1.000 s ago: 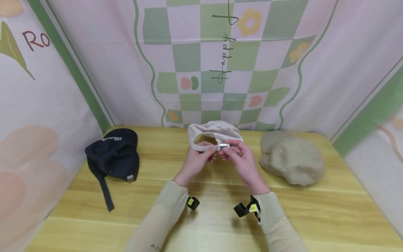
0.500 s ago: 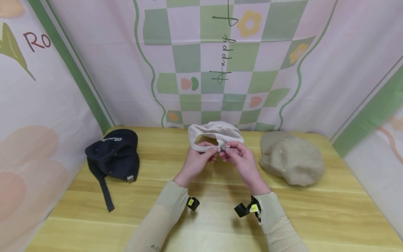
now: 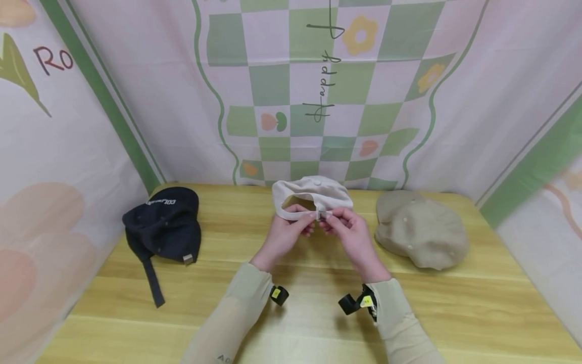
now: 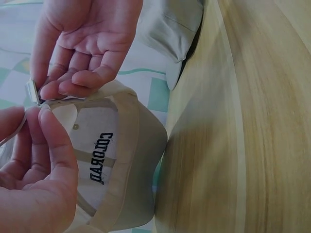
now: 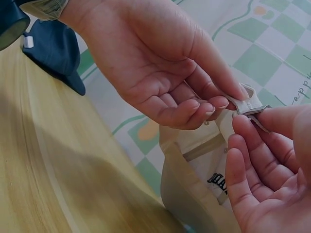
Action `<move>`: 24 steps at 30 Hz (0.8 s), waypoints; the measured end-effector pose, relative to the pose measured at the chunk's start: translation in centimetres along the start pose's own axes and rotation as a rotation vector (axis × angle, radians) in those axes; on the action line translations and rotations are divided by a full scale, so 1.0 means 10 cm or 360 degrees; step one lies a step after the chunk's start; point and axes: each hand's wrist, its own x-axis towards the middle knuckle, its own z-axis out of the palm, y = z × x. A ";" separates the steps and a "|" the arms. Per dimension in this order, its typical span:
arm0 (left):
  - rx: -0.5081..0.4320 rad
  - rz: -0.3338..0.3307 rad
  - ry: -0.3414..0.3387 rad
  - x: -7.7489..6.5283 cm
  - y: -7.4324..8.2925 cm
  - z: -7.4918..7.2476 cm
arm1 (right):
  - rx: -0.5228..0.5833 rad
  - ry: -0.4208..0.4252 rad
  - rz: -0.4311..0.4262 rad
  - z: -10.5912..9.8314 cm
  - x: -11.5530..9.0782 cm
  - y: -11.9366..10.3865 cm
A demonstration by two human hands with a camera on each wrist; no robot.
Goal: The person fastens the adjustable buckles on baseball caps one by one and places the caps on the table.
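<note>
A pale beige baseball cap (image 3: 313, 189) stands at the far middle of the table, its back opening facing me. My left hand (image 3: 283, 236) pinches the cap's adjustment strap (image 5: 241, 103) between thumb and fingers. Right beside it, my right hand (image 3: 353, 237) pinches the metal buckle (image 5: 253, 110) where the strap runs through. A loop of strap rises from the buckle in the right wrist view. Inside the cap, dark lettering (image 4: 101, 158) shows in the left wrist view. The fingertips of both hands nearly meet and partly hide the buckle.
A black cap (image 3: 165, 222) lies at the left, its loose strap (image 3: 153, 280) hanging toward me. At the right lies a khaki cap (image 3: 420, 230). A printed cloth (image 3: 268, 83) hangs behind the wooden table (image 3: 313, 323) and along both sides.
The buckle's bright face pointed up a second ago; it has since tilted and looks darker between my right fingers. Both hands and the cap stay almost in place.
</note>
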 end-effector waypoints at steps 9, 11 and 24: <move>-0.0238 -0.0064 0.0118 0.04 0.07 -0.06 | -0.0009 0.0026 -0.0039 -0.01 -0.02 -0.03; -0.0372 -0.0094 0.0138 0.05 0.10 -0.08 | 0.0004 0.0036 -0.0053 -0.01 -0.02 -0.03; -0.0561 -0.0142 0.0245 0.06 0.21 -0.19 | 0.0149 0.0123 -0.0140 -0.09 0.00 -0.08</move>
